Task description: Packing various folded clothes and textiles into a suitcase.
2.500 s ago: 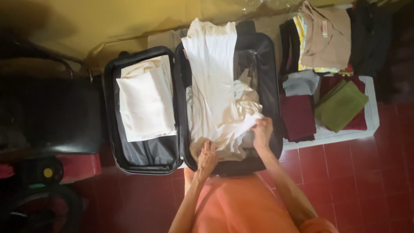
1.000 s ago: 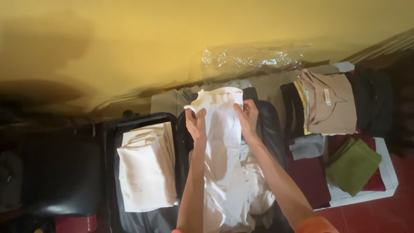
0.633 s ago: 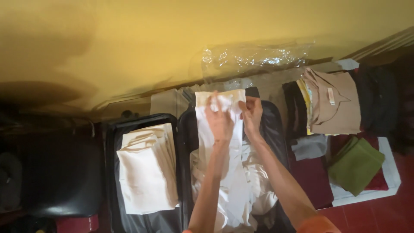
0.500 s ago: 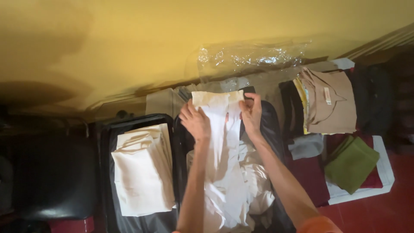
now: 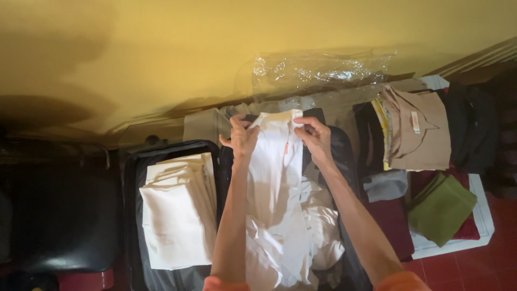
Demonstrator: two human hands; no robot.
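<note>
Fingers (image 5: pixel 249 128) of the left hand (image 5: pixel 240 139) and the right hand (image 5: pixel 316 138) pinch the top edge of a long white cotton garment (image 5: pixel 276 183), holding it up over the right half of an open black hard-shell suitcase (image 5: pixel 134 178). Its lower end trails onto crumpled white clothes (image 5: pixel 323 231) inside. A folded cream stack (image 5: pixel 175 210) fills the left half. To the right sit a folded beige shirt (image 5: pixel 417 134) and olive cloth (image 5: pixel 441 207).
</note>
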